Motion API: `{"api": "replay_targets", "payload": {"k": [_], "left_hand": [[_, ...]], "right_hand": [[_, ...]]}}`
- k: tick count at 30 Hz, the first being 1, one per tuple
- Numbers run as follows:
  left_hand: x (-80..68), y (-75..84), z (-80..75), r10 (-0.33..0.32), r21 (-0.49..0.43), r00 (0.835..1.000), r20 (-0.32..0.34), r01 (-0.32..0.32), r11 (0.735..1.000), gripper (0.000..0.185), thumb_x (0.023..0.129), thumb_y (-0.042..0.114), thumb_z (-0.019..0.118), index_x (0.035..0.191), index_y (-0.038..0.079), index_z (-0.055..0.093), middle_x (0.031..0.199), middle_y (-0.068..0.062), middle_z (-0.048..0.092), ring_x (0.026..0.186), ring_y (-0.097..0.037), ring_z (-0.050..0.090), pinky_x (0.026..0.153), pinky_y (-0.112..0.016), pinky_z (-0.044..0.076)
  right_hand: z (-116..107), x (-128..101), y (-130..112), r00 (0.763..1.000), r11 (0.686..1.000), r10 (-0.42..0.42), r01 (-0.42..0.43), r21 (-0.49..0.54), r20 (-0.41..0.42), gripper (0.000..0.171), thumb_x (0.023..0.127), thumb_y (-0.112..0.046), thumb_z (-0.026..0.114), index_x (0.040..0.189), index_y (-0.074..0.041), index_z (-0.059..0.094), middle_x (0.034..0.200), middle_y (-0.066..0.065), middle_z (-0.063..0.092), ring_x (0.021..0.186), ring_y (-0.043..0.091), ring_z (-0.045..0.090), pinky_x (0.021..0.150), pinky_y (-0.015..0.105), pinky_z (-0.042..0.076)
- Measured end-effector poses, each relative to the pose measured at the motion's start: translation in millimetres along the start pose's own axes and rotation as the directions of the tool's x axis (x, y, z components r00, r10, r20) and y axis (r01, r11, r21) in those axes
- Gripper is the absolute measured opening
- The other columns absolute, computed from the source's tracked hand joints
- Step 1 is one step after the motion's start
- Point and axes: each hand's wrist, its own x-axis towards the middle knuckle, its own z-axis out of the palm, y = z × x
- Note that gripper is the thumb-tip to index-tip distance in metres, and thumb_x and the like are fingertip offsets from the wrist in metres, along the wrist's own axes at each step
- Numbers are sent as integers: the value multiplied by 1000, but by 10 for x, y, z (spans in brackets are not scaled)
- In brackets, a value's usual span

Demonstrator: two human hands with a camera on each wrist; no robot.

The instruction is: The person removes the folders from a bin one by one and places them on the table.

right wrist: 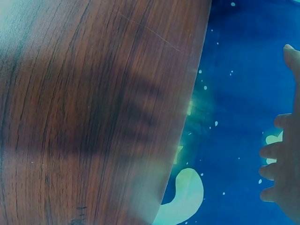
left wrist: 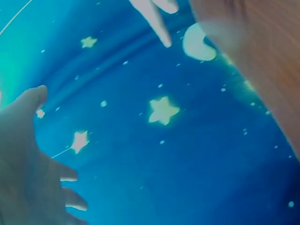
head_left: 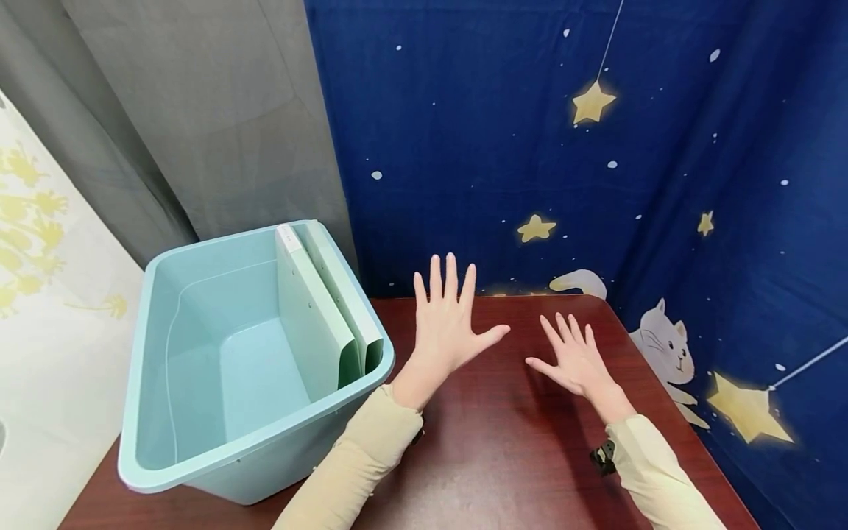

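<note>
In the head view my left hand is held up over the table with its fingers straight and spread, holding nothing. It is just right of a light blue plastic bin. Farther right, my right hand hovers above the table, fingers straight and apart, also without anything in it. Two pale green file folders stand upright side by side against the bin's right wall. One carries a white label near its far top corner. Each wrist view shows its own hand, the left and the right, at the edge of the picture.
The dark red wooden table has its far edge against a navy curtain printed with stars and a cat. A grey curtain hangs behind the bin, and white fabric with yellow prints is at the left.
</note>
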Motion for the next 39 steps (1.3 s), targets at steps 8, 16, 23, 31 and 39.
{"api": "replay_targets", "payload": {"k": [8,16,23,31,39], "left_hand": [[-185,-236,-189,-55,-19,997,-47,55,998,96,73,77,39,143,13,27,149,-17,15,137,-37,3,105,-55,10],[-441,-539,-343,-104,-18,994,-34,104,994,93,74,73,43,142,11,29,148,-20,17,136,-39,6,104,-57,9],[-646,-799,-417,-159,-59,987,-13,158,986,95,73,73,45,141,9,29,147,-22,18,135,-43,7,103,-59,9],[-949,-1068,-454,-220,-65,975,23,222,973,99,71,70,50,141,5,27,144,-25,20,133,-45,12,102,-57,12],[-1282,-1212,-467,-243,-67,970,30,244,967,98,70,68,54,134,-4,36,137,-26,35,124,-45,26,95,-54,21]], "right_hand": [[-32,-11,-9,999,1000,-15,15,-3,-31,87,80,-63,49,142,-8,26,143,26,26,133,43,16,102,59,10],[-31,-17,18,998,1000,-21,20,-11,-51,87,79,-63,50,141,-7,27,141,26,29,132,43,18,102,59,11],[-37,-20,21,999,1000,-15,15,-17,-40,87,79,-62,51,142,-8,26,142,25,28,133,42,18,103,58,11],[-74,27,-22,998,1000,-22,21,-3,-53,87,79,-62,51,142,-8,26,142,24,28,133,42,19,104,56,10],[-194,146,-240,980,992,-118,124,30,-157,88,77,-62,54,140,-6,32,139,19,36,130,36,30,105,49,16]]}}
